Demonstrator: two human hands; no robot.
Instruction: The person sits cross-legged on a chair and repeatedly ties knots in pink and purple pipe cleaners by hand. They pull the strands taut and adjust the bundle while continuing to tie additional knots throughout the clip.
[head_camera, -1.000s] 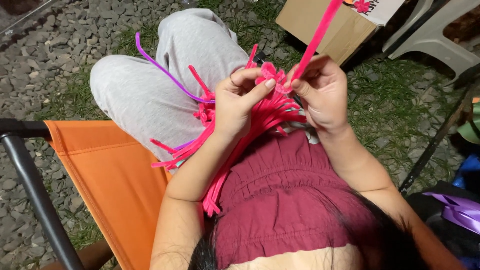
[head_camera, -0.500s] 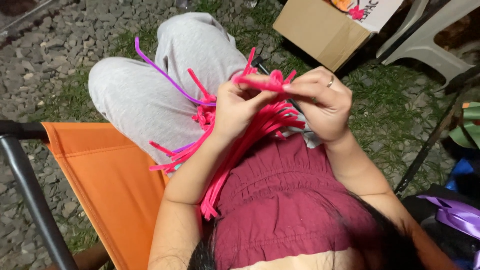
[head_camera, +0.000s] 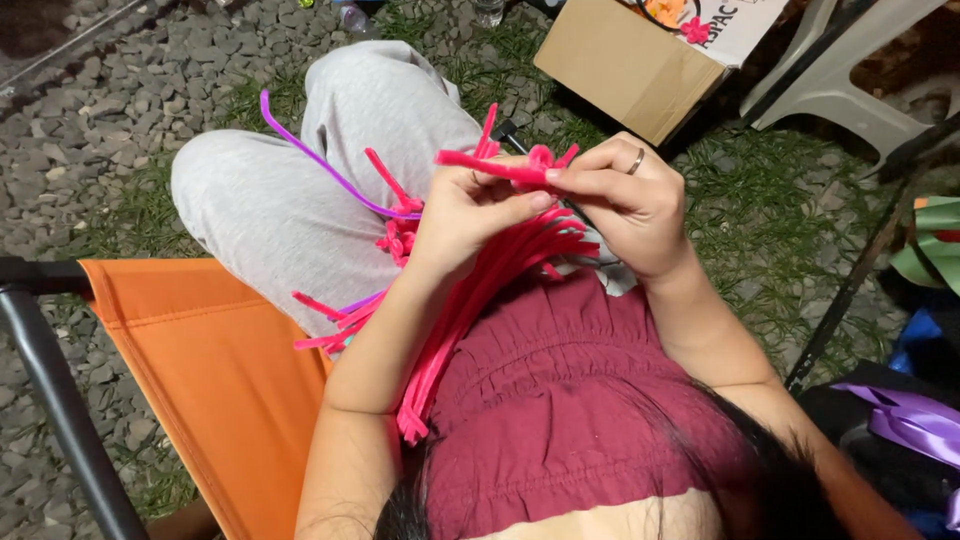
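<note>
My left hand (head_camera: 470, 215) and my right hand (head_camera: 625, 205) meet over my lap, both pinching one pink pipe cleaner (head_camera: 490, 167) that lies level between the fingertips, with a small pink looped flower shape (head_camera: 541, 156) at its right end. Under my hands a bundle of pink pipe cleaners (head_camera: 455, 310) fans across my grey trousers (head_camera: 290, 200) and maroon top. A single purple pipe cleaner (head_camera: 320, 160) curves up from the bundle to the left. My right hand wears a ring.
I sit on an orange fabric chair (head_camera: 210, 360) with a black frame tube (head_camera: 50, 390). A cardboard box (head_camera: 630, 65) lies on grass ahead, a white plastic chair (head_camera: 860, 70) at the far right. Purple ribbon (head_camera: 910, 420) lies at the lower right. Gravel covers the left ground.
My right hand swung the long pink pipe cleaner down from upright to level across my fingertips, and it turned so its back faces up. The hands stayed close together.
</note>
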